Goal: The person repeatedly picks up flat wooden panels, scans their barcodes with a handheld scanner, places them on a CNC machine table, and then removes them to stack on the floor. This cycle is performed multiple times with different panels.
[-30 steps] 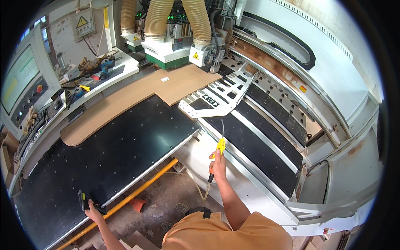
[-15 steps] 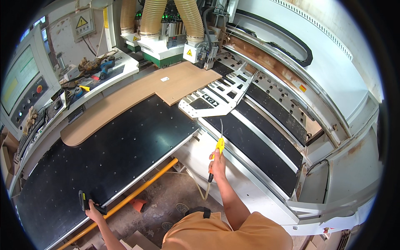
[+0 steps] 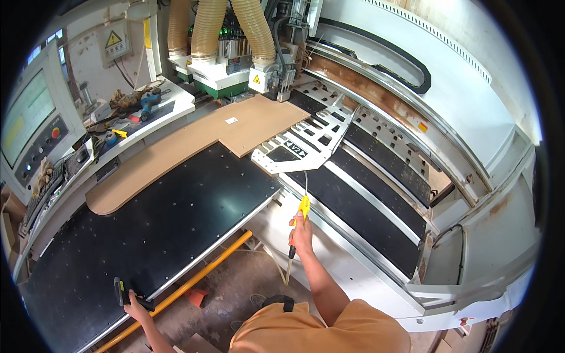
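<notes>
My right hand [image 3: 302,236] is closed around a yellow air blow gun [image 3: 303,206], its thin bent nozzle pointing away from me. The nozzle's tip appears at the near edge of a white slotted metal frame [image 3: 321,163]; whether it touches, I cannot tell. A pale hose hangs below the gun. At the lower left, my left hand [image 3: 136,307] grips a black barcode scanner [image 3: 119,290] by its handle, over the front edge of the black studded table [image 3: 176,229]. An L-shaped brown wood panel [image 3: 170,150] with a small white label lies across the table's far side.
Behind the panel stands a machine head with ribbed hoses [image 3: 207,29]. A control panel [image 3: 35,123] and a cluttered shelf [image 3: 132,115] are on the left. Black bed strips [image 3: 365,217] extend right. A yellow rail [image 3: 206,270] runs along the table's front.
The air gun and my right hand have shifted slightly left and toward me, bringing the nozzle to the white frame's edge. My left hand still holds the scanner. The whole view has shifted a little.
</notes>
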Action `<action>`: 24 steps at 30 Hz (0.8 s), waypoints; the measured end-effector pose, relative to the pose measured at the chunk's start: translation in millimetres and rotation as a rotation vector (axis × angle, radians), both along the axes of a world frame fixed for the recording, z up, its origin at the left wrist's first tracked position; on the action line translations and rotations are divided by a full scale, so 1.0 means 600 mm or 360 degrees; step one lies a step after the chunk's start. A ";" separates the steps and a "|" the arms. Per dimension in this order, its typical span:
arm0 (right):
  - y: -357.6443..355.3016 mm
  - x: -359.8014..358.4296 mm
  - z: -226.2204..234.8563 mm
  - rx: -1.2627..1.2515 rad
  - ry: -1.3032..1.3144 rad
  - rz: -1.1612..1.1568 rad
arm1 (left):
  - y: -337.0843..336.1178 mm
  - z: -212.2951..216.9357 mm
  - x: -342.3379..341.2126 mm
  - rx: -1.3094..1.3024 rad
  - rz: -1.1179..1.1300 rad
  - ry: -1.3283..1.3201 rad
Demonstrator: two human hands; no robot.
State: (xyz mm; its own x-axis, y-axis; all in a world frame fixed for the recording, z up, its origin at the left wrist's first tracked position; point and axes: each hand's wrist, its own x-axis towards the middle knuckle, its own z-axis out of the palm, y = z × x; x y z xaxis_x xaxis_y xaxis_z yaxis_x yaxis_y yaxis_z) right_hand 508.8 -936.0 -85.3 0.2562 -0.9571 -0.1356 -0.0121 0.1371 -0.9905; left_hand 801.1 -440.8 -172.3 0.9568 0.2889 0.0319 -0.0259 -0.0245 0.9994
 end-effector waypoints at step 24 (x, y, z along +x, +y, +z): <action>-0.253 0.304 -0.017 -0.0096 0.0437 0.0045 | 0.027 -0.039 0.013 0.0072 0.0226 0.0039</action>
